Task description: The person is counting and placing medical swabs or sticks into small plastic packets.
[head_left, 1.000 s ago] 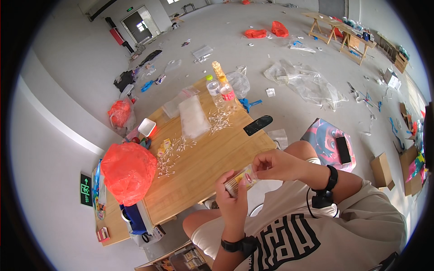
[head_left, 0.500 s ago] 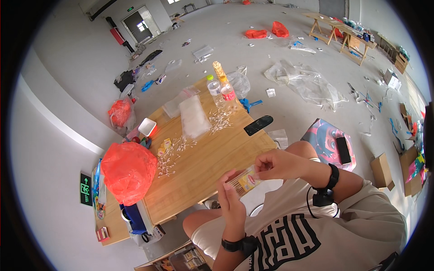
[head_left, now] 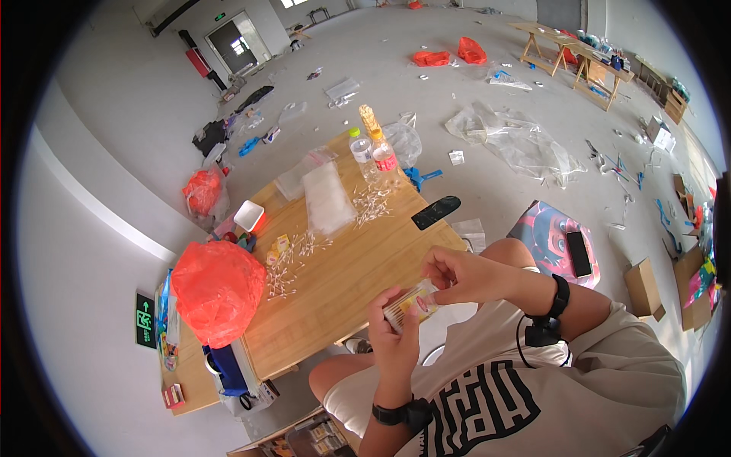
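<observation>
A clear packet of cotton swabs (head_left: 412,305) with a yellow label is held above my lap, beside the table's near edge. My left hand (head_left: 393,333) grips it from the left, with the thumb across its front and the fingers behind. The fingers of my right hand (head_left: 460,276) are pinched at the packet's upper right end, where the film shows. Loose cotton swabs (head_left: 281,279) lie scattered on the wooden table (head_left: 346,263), beside small yellow packets (head_left: 279,247). A second heap of swabs (head_left: 372,206) is near the bottles.
A red plastic bag (head_left: 218,293) bulges at the table's left side. Clear plastic bags (head_left: 328,198), two bottles (head_left: 383,156), a white-and-red box (head_left: 250,217) and a black phone-like slab (head_left: 435,213) are on the table. A phone (head_left: 579,254) rests on a printed stool (head_left: 544,228).
My left thumb has moved up onto the packet's front, and the packet has tilted slightly. My right hand stays at its end, having shifted a little to the left.
</observation>
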The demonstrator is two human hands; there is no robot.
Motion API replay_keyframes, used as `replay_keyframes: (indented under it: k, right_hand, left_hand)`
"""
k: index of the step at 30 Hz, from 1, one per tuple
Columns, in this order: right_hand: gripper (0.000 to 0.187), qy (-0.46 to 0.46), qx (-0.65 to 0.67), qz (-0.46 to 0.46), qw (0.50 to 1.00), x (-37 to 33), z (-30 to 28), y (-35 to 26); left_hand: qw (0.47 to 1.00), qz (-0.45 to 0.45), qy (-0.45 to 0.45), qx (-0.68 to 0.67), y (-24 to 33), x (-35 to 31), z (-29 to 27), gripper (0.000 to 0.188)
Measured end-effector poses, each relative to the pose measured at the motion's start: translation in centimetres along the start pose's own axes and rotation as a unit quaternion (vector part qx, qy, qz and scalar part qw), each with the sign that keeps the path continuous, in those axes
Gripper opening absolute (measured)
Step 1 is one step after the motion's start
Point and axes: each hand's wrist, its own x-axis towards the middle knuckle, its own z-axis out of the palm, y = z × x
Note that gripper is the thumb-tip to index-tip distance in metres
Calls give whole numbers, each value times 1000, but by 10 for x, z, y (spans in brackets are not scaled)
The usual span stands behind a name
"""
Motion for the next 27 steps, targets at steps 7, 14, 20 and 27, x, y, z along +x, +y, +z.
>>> replay_keyframes:
  k: [7,14,20,27]
  right_hand:
    - [48,-14,-11,13,1000,2,-3,1]
    - [42,-64,-71,20,995,1,-11,-18]
    - [43,-84,-84,13,993,2,-13,-19]
    - [47,-52,-57,-10,997,4,-10,-6]
  left_hand:
    - [999,2,-27,-27,4,2,1,42]
    - [989,-37,-52,-137,-2,2,-6,30]
    - [989,-46,-63,-127,0,3,-7,30]
    - [990,-35,-43,-133,-6,4,-5,30]
